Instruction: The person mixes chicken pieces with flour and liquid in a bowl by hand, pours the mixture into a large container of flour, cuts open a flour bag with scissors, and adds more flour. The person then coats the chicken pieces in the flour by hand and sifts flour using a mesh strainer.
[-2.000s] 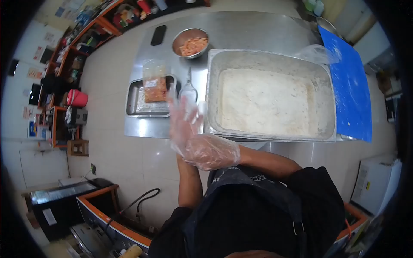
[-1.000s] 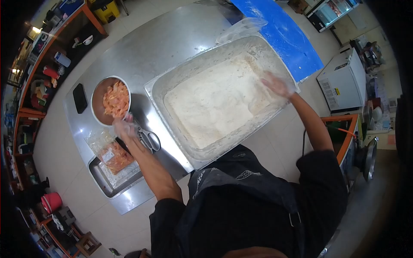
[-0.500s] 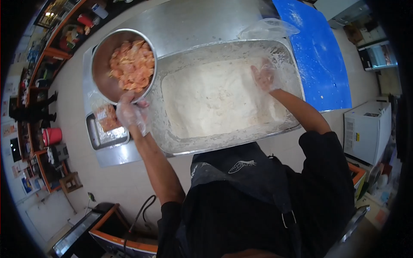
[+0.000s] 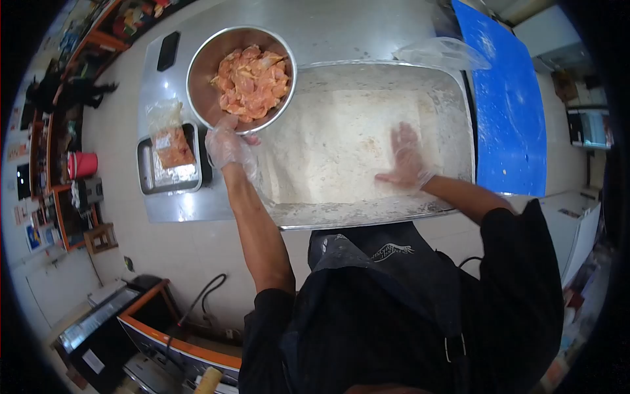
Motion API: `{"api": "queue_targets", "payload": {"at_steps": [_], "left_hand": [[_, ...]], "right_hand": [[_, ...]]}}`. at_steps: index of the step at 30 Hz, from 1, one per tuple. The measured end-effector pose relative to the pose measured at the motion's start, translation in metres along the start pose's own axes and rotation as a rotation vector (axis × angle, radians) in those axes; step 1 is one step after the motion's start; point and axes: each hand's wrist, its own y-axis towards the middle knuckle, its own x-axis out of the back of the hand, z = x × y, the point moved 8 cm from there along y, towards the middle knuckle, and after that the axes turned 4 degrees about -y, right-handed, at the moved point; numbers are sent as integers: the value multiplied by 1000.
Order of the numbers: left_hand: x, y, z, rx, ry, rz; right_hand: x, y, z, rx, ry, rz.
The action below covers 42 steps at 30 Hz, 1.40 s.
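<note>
My left hand (image 4: 230,146), in a clear plastic glove, grips the near rim of a round steel bowl (image 4: 203,85). Pieces of raw, pinkish-orange meat (image 4: 252,82) lie in the bowl, which overlaps the left back corner of a large metal pan (image 4: 367,215). White flour-like powder (image 4: 328,148) covers the pan's bottom. My gloved right hand (image 4: 408,161) is spread flat, palm down, at or just above the powder in the right half of the pan. Nothing shows in it.
Left of the pan, a small metal tray (image 4: 147,174) holds a plastic bag of meat (image 4: 174,148). A dark phone-like object (image 4: 168,51) lies behind it on the steel table (image 4: 328,29). Crumpled clear plastic (image 4: 443,52) and a blue board (image 4: 508,111) are at right. A person (image 4: 62,92) stands far left.
The bowl has shifted right with my left hand, now overlapping the pan's corner. My right hand has moved from the pan's right end toward its middle and flattened out. The camera view shifted too.
</note>
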Motion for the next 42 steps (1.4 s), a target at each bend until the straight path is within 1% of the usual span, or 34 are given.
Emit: {"api": "queue_targets", "payload": {"at_steps": [3, 4, 5, 6, 7, 9, 10, 11, 12, 13, 16, 17, 19, 20, 23, 24, 26, 27, 29, 30, 32, 34, 36, 37, 40, 42], "left_hand": [[8, -2, -5, -7, -12, -34], [12, -1, -7, -5, -1, -45], [14, 0, -9, -11, 2, -51], [9, 5, -10, -71, 162, 90], [17, 9, -2, -131, 245, 127], [26, 43, 15, -303, 463, 149], [21, 28, 3, -194, 407, 90], [15, 12, -9, -90, 344, 26], [8, 8, -13, -23, 232, 75], [2, 5, -11, 52, 122, 137], [9, 6, -13, 38, 28, 72], [7, 7, -14, 39, 43, 91], [6, 8, -14, 45, 73, 131], [5, 10, -10, 36, 35, 195], [5, 3, -9, 49, 58, 197], [6, -5, -13, 1, 67, 196], [10, -27, -24, 68, 263, 232], [12, -36, -24, 102, 353, 251], [16, -43, 0, 190, 394, 268], [18, -50, 18, 244, 414, 272], [17, -57, 42, 81, 480, 319], [7, -72, 54, 50, 359, 327], [-4, -91, 53, 163, 371, 374], [-8, -99, 56, 222, 371, 399], [-12, -106, 74, 219, 319, 483], [-7, -112, 76, 247, 289, 458]], "right_hand": [[3, 10, 51, 259, 262, 16], [7, 19, 71, 365, 398, -97], [-2, 20, 84, 381, 423, -83], [-6, 27, 95, 411, 438, -88], [-3, 46, 113, 473, 450, -119], [-16, 70, 137, 548, 164, -35], [-26, 79, 142, 516, 655, 100], [-28, 82, 151, 486, 595, 189], [-30, 85, 159, 458, 528, 277], [-15, 85, 159, 416, -75, 218], [-14, 93, 176, 411, -131, 142], [-25, 92, 177, 451, -94, 97], [-21, 86, 187, 528, -22, 12], [-21, 80, 182, 538, -65, -3], [-53, 82, 143, 472, 313, -9], [-34, 73, 132, 481, 261, -57], [-59, 75, 74, -20, 867, 294], [-43, 69, 66, -95, 1078, 328], [16, 54, 48, -249, 1482, 399], [48, 50, 41, -222, 1468, 331], [105, 48, 45, -161, 1461, 191], [155, 58, 75, 109, 1410, 227], [203, 55, 98, 485, 745, -355], [216, 38, 112, 639, 369, -616], [232, 30, 107, 568, 128, -666], [205, 39, 67, 287, 457, -547]]}}
